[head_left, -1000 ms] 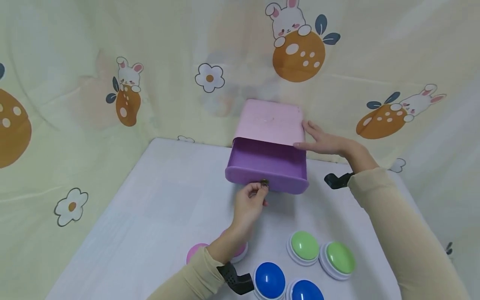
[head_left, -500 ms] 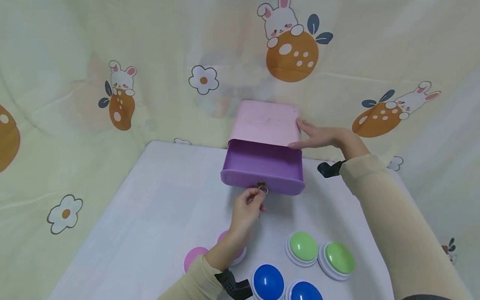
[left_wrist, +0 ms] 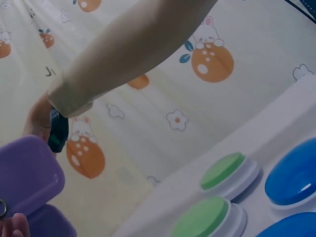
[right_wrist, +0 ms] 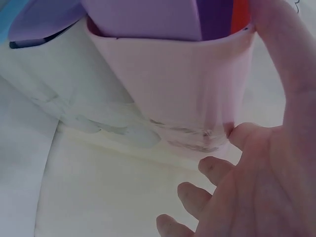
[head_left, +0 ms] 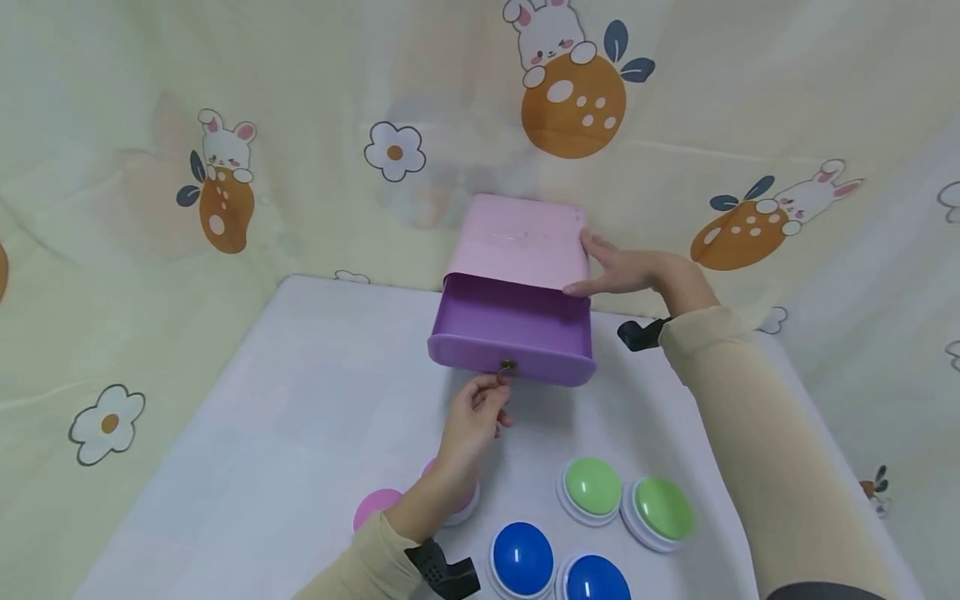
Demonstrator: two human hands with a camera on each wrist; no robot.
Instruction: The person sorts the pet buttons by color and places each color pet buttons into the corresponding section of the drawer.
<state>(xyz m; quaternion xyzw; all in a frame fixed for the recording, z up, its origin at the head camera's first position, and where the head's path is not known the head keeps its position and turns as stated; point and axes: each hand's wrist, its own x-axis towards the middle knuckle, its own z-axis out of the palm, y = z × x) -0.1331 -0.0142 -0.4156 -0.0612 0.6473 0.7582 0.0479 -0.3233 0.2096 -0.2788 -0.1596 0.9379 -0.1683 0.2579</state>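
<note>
A pink box (head_left: 517, 237) with a purple drawer (head_left: 513, 358) pulled partway out stands against the backdrop. My left hand (head_left: 472, 417) is at the drawer front, thumb and index finger pinching the small metal ring pull (head_left: 504, 372). The ring (left_wrist: 3, 208) also shows at the left edge of the left wrist view, beside the fingertips. My right hand (head_left: 622, 271) rests against the box's right side, thumb by its front edge and fingers extended. In the right wrist view, this hand (right_wrist: 252, 173) touches the pink box wall (right_wrist: 177, 84), and an orange-red patch (right_wrist: 240, 17) shows inside the drawer.
Two green buttons (head_left: 593, 485), two blue buttons (head_left: 522, 558) and two pink buttons (head_left: 377, 505) lie on the white table (head_left: 300, 400); my left forearm partly covers the pink ones. A pale box (right_wrist: 64, 79) with a purple drawer adjoins the pink one. Patterned cloth (head_left: 322, 192) hangs behind.
The whole head view has shifted, so the scene sits further left. My left fingertips have slipped slightly down from the drawer front with the ring. The drawer's opening looks about the same.
</note>
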